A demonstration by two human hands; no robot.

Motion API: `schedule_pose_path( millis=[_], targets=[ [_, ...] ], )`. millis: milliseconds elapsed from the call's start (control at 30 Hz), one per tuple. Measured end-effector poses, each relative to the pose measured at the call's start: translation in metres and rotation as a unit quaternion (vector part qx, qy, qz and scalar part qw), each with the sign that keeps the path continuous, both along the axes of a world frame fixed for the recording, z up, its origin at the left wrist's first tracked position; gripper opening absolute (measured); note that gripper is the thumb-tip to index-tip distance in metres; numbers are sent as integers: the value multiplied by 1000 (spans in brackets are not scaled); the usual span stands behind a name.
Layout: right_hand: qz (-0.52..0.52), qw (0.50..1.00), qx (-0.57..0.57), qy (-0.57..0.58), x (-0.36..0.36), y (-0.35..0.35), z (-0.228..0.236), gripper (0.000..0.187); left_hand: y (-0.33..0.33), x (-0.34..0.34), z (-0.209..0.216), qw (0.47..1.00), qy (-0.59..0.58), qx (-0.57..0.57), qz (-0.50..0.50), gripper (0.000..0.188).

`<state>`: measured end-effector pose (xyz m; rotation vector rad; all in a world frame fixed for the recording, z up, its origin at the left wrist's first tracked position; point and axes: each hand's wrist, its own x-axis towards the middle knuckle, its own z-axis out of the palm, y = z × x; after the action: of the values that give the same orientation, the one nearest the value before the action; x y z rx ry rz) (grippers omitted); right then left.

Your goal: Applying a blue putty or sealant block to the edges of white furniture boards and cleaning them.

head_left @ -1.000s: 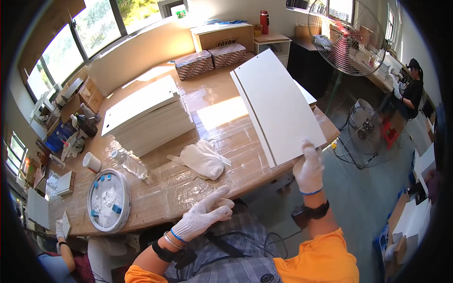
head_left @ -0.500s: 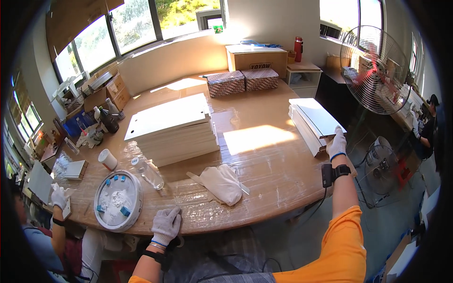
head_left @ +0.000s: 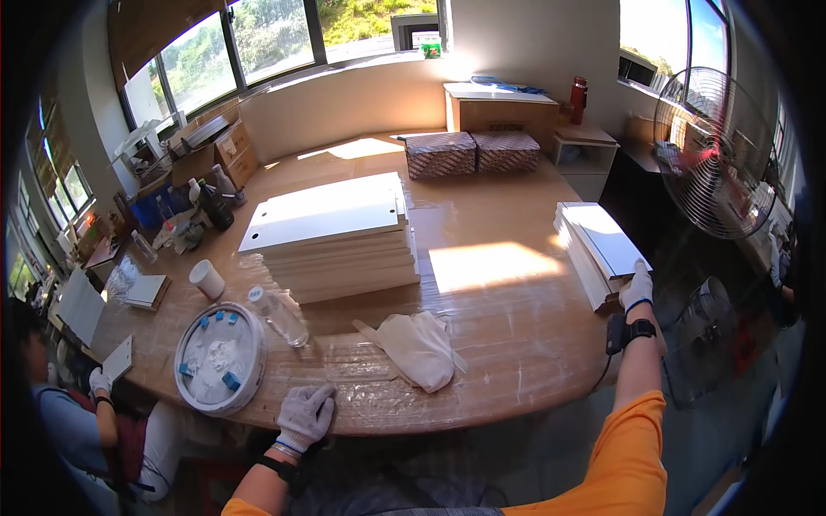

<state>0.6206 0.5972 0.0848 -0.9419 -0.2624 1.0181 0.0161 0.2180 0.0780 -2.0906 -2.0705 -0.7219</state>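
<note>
My right hand (head_left: 637, 287), in a white knit glove, grips the near end of the top white board (head_left: 602, 239) on a small stack at the table's right edge. Its thumb lies on the board's upper face; the other fingers are partly hidden. My left hand (head_left: 305, 416), gloved too, rests on the table's front edge with its fingers lying on the surface and nothing held. A crumpled pale cloth (head_left: 416, 351) lies between the hands, over a thin flat strip. A round white tub lid (head_left: 258, 378) with white paste and several blue blocks sits left of my left hand.
A tall stack of white boards (head_left: 331, 211) stands mid-table. Near it are a clear bottle (head_left: 280, 320) and a white cup (head_left: 206, 279). Two patterned boxes (head_left: 440, 157) sit at the back. A large fan (head_left: 716, 153) stands at right; a co-worker (head_left: 73, 421) holds a white panel at left.
The view has turned slightly, so the table's things appear farther right. My right hand keeps its hold on the board and my left stays at the edge. The co-worker's gloved hand has shifted.
</note>
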Motion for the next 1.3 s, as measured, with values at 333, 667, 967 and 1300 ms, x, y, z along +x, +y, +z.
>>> schedule_pose_path(
  millis=[333,667,967,1300],
  targets=[
    [17,967,-141,-214,36,-7,26,49,6,6,-5,999,-24,16,-21,21],
    [96,412,-260,-868,-75,-57,31,69,-7,-7,-2,1000,-8,-2,11,22],
    [50,378,-266,-885,-37,-13,-27,65,-8,-13,-12,999,-30,-4,-19,26],
    [7,364,-283,-887,-99,-40,24,68,-8,-16,-17,994,-57,61,-65,26]
  ],
)
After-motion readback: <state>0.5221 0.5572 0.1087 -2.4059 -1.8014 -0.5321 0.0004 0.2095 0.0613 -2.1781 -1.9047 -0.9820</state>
